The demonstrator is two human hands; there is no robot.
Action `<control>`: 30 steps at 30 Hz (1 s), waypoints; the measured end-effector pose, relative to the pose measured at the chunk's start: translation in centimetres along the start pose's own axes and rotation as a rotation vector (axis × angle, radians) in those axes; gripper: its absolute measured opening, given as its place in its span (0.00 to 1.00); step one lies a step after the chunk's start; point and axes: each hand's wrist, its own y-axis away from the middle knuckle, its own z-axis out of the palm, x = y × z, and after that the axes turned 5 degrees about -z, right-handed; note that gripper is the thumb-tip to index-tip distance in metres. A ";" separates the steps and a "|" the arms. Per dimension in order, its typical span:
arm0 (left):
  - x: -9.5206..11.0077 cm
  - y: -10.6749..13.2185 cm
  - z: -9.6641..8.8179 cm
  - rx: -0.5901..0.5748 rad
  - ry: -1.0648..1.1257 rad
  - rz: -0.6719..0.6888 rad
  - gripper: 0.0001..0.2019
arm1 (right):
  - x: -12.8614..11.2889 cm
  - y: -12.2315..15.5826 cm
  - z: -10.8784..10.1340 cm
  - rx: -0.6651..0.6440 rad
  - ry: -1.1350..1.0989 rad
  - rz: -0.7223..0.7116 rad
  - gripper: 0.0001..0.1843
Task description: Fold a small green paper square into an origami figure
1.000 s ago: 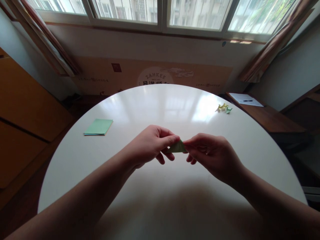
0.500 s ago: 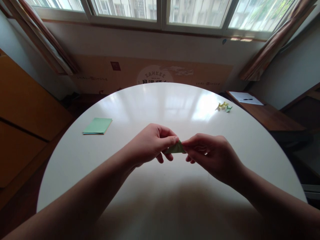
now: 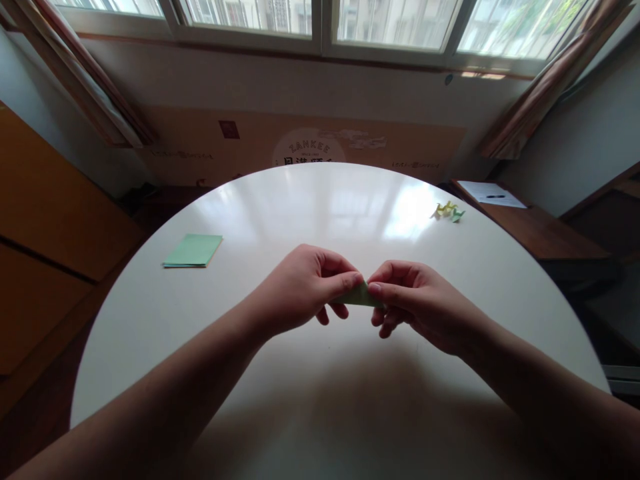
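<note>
A small folded piece of green paper (image 3: pixel 364 297) is held up above the white round table (image 3: pixel 320 400) between my two hands. My left hand (image 3: pixel 320 283) is closed on its left end, thumb on top and fingers beneath. On the right end, my right hand (image 3: pixel 410 293) pinches it with the thumb laid over the near face. The fingers cover much of the paper, so its full folded shape is hidden.
A stack of square green paper (image 3: pixel 194 251) lies at the table's left. Several small yellow and green folded paper figures (image 3: pixel 449 211) sit near the right rim. Beyond them, a wooden side table (image 3: pixel 555 233) holds a white sheet (image 3: pixel 490 193) and a pen (image 3: pixel 495 197).
My right hand has shifted its grip, its thumb now lying over the paper's right end. The paper shows a longer, flatter edge. My left hand keeps nearly the same hold.
</note>
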 end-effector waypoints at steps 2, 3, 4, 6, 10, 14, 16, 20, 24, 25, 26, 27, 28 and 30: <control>0.0 0.0 0.0 -0.013 0.024 -0.016 0.08 | 0.0 0.0 -0.1 -0.002 -0.002 -0.001 0.13; 0.0 0.0 0.0 -0.021 0.038 -0.026 0.08 | 0.0 0.1 -0.1 -0.007 -0.003 -0.002 0.12; 0.0 0.0 0.0 -0.029 0.050 -0.035 0.08 | 0.0 0.1 -0.2 -0.013 -0.006 -0.002 0.12; 0.0 -0.1 0.0 -0.039 0.071 -0.051 0.08 | 0.0 0.1 -0.2 -0.019 -0.009 0.000 0.11; 0.0 -0.1 0.1 -0.039 0.086 -0.073 0.07 | 0.0 0.1 -0.2 -0.010 0.002 0.001 0.11; 0.2 -0.1 0.1 -0.032 0.060 -0.072 0.08 | 0.0 0.1 -0.1 -0.007 0.015 -0.015 0.11; 0.2 -0.1 0.1 -0.027 0.051 -0.070 0.08 | 0.0 0.1 -0.1 -0.006 0.019 -0.020 0.10; 0.3 -0.1 0.1 -0.018 0.055 -0.067 0.07 | 0.0 0.1 0.0 -0.007 0.032 -0.038 0.10; 0.3 -0.1 0.2 -0.015 0.061 -0.069 0.07 | -0.1 0.2 0.0 -0.007 0.057 -0.043 0.10; 0.3 -0.1 0.2 -0.014 0.061 -0.070 0.07 | -0.1 0.2 0.0 -0.005 0.061 -0.045 0.09; 0.3 -0.1 0.2 -0.013 0.060 -0.071 0.07 | -0.1 0.2 0.0 -0.003 0.067 -0.048 0.09; 0.3 -0.1 0.2 -0.012 0.057 -0.071 0.07 | -0.1 0.3 0.0 -0.003 0.072 -0.050 0.09; 0.4 -0.1 0.2 -0.011 0.054 -0.072 0.07 | -0.1 0.3 0.0 -0.004 0.078 -0.051 0.09; 0.4 -0.1 0.3 -0.006 0.047 -0.075 0.06 | -0.2 0.3 0.1 -0.003 0.089 -0.051 0.10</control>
